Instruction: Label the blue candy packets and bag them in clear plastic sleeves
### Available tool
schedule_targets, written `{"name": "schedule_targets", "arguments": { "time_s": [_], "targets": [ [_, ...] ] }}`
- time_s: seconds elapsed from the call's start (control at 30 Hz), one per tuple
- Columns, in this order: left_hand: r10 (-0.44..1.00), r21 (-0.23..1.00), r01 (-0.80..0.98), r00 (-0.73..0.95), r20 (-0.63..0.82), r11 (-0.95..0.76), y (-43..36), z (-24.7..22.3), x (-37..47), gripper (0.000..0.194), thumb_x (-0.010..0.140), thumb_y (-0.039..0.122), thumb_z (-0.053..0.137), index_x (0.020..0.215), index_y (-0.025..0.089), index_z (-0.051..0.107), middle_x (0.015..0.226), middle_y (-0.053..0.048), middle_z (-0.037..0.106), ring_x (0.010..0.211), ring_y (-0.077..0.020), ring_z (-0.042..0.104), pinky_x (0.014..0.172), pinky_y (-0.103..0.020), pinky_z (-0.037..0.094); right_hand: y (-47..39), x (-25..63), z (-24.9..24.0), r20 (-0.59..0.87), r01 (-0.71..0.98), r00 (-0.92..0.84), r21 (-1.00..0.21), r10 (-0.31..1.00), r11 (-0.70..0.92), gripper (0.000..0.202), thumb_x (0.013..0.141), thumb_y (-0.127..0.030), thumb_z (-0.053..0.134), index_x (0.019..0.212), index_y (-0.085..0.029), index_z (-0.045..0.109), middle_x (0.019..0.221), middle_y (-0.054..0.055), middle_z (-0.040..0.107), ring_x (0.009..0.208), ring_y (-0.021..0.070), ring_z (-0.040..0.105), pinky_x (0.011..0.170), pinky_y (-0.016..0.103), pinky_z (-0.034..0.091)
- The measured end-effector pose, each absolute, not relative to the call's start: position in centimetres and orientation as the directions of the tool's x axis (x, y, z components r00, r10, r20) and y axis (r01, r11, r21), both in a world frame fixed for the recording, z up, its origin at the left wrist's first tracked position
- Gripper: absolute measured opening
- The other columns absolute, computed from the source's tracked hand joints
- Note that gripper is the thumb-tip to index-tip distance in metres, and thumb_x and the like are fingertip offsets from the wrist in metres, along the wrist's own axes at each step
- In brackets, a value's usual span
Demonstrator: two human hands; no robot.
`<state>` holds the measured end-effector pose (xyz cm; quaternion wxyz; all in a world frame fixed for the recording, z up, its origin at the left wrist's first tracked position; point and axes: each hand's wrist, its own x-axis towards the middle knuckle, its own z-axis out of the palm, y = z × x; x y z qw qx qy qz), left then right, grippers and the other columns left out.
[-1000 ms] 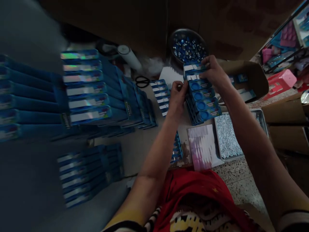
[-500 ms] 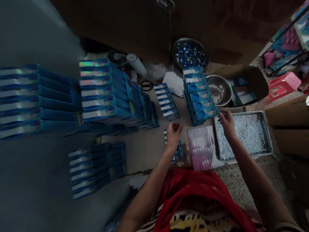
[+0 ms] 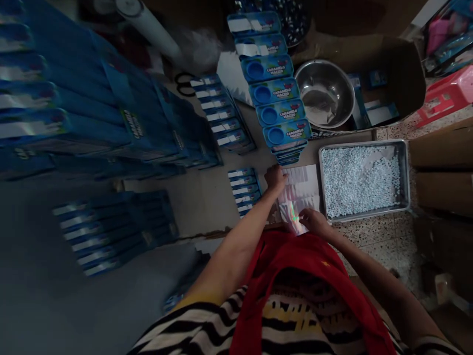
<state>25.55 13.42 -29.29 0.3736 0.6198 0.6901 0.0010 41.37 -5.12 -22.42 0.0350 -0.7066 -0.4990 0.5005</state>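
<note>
My left hand [image 3: 275, 178] is closed at the upper left edge of the shiny sticker sheet [image 3: 295, 190], just below the stack of blue cards [image 3: 284, 113]; whatever its fingers hold is hidden. Over the lower right part of the sheet, my right hand [image 3: 312, 220] has its fingertips pressed together, and what they hold is too small to make out. A short row of blue packs [image 3: 244, 191] lies left of the sheet. To the right stands a metal tray [image 3: 364, 180] of small pale pellets.
A steel bowl [image 3: 323, 93] and an open cardboard box [image 3: 406, 74] stand at the back right. Tall stacks of blue packs [image 3: 111, 113] rise on the left. Black scissors [image 3: 185, 84] lie behind another row of packs [image 3: 223, 116].
The view has shifted closer. My right hand has moved from beside the tray and blue cards down to the sticker sheet. My left hand has moved from above the short row to the sheet's upper edge.
</note>
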Motion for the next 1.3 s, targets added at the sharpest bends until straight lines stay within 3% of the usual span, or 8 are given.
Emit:
{"name": "schedule_targets", "arguments": {
  "time_s": [0.1, 0.23, 0.37, 0.6, 0.73, 0.87, 1.13, 1.3],
  "targets": [
    [0.89, 0.459, 0.881, 0.11, -0.442, 0.119, 11.4, -28.8, 27.0, 0.03, 0.103, 0.027, 0.059, 0.129, 0.015, 0.068, 0.142, -0.023, 0.066, 0.138, -0.0394, 0.056, 0.114, -0.051, 0.045, -4.3, 42.4, -22.5, -0.663, 0.728, 0.003, -0.511, 0.748, -0.456, 0.017, 0.094, -0.016, 0.073, 0.108, -0.023, 0.078, 0.105, 0.007, 0.08, 0.095, 0.0208, 0.073, 0.086, 0.03, 0.051],
    [0.835, 0.571, 0.813, 0.39, -0.388, -0.114, 10.7, -29.0, 31.1, 0.042, 0.106, 0.013, 0.046, 0.143, 0.019, 0.065, 0.149, -0.015, 0.065, 0.139, -0.0257, 0.057, 0.117, -0.035, 0.043, -1.9, 43.9, -23.1, -0.636, 0.775, 0.065, -0.454, 0.769, -0.441, 0.025, 0.099, -0.017, 0.065, 0.122, -0.019, 0.075, 0.115, 0.013, 0.079, 0.104, 0.0253, 0.074, 0.092, 0.034, 0.052],
    [0.824, 0.533, 0.842, 0.36, -0.436, -0.086, 12.6, -30.2, 35.1, 0.046, 0.102, 0.012, 0.056, 0.148, 0.01, 0.059, 0.147, -0.024, 0.063, 0.142, -0.0347, 0.055, 0.116, -0.045, 0.044, -1.3, 43.8, -23.5, -0.611, 0.782, 0.03, -0.478, 0.791, -0.4, 0.024, 0.1, -0.021, 0.068, 0.123, -0.021, 0.075, 0.113, 0.01, 0.08, 0.099, 0.0224, 0.074, 0.089, 0.031, 0.053],
    [0.822, 0.487, 0.868, 0.344, -0.453, -0.094, 12.6, -29.9, 33.8, 0.034, 0.106, 0.017, 0.045, 0.116, 0.012, 0.077, 0.141, -0.027, 0.066, 0.144, -0.0417, 0.05, 0.118, -0.056, 0.038, -2.2, 45.2, -22.4, -0.54, 0.751, 0.116, -0.501, 0.834, -0.429, 0.025, 0.104, -0.023, 0.058, 0.122, -0.02, 0.074, 0.112, 0.01, 0.08, 0.101, 0.0245, 0.074, 0.089, 0.033, 0.055],
    [0.774, 0.559, 0.819, 0.434, -0.461, -0.127, 12.6, -29.5, 31.6, 0.031, 0.103, 0.023, 0.052, 0.1, 0.019, 0.082, 0.118, -0.018, 0.078, 0.126, -0.0343, 0.064, 0.112, -0.047, 0.044, -0.3, 46.7, -21.9, -0.41, 0.763, 0.182, -0.514, 0.894, -0.391, 0.04, 0.109, -0.024, 0.042, 0.136, -0.017, 0.071, 0.13, 0.018, 0.074, 0.123, 0.0315, 0.066, 0.11, 0.044, 0.05],
    [0.754, 0.628, 0.773, 0.467, -0.462, -0.094, 13.4, -29.5, 30.3, 0.028, 0.1, 0.025, 0.057, 0.096, 0.022, 0.085, 0.107, -0.012, 0.082, 0.102, -0.0269, 0.073, 0.091, -0.036, 0.052, 2.6, 46.3, -22.9, -0.231, 0.836, 0.033, -0.527, 0.972, -0.153, 0.05, 0.11, -0.021, 0.036, 0.153, -0.017, 0.062, 0.148, 0.018, 0.067, 0.132, 0.0325, 0.06, 0.117, 0.047, 0.046],
    [0.805, 0.658, 0.752, 0.406, -0.432, -0.026, 14.7, -28.3, 27.9, 0.026, 0.098, 0.022, 0.059, 0.098, 0.023, 0.085, 0.103, -0.011, 0.083, 0.102, -0.0288, 0.075, 0.089, -0.037, 0.054, 6.4, 45.0, -24.4, -0.198, 0.871, 0.004, -0.481, 0.98, -0.1, 0.051, 0.111, -0.022, 0.036, 0.156, -0.01, 0.057, 0.163, 0.02, 0.056, 0.142, 0.0361, 0.052, 0.123, 0.054, 0.039],
    [0.808, 0.671, 0.741, 0.384, -0.448, 0.02, 14.7, -27.5, 27.6, 0.025, 0.099, 0.022, 0.06, 0.097, 0.022, 0.086, 0.105, -0.013, 0.083, 0.102, -0.0296, 0.076, 0.091, -0.038, 0.054, 6.5, 45.1, -23.8, -0.144, 0.853, 0.041, -0.51, 0.989, -0.109, 0.05, 0.111, -0.024, 0.038, 0.156, -0.018, 0.059, 0.158, 0.019, 0.061, 0.138, 0.0362, 0.055, 0.12, 0.059, 0.042]
  ]
}}
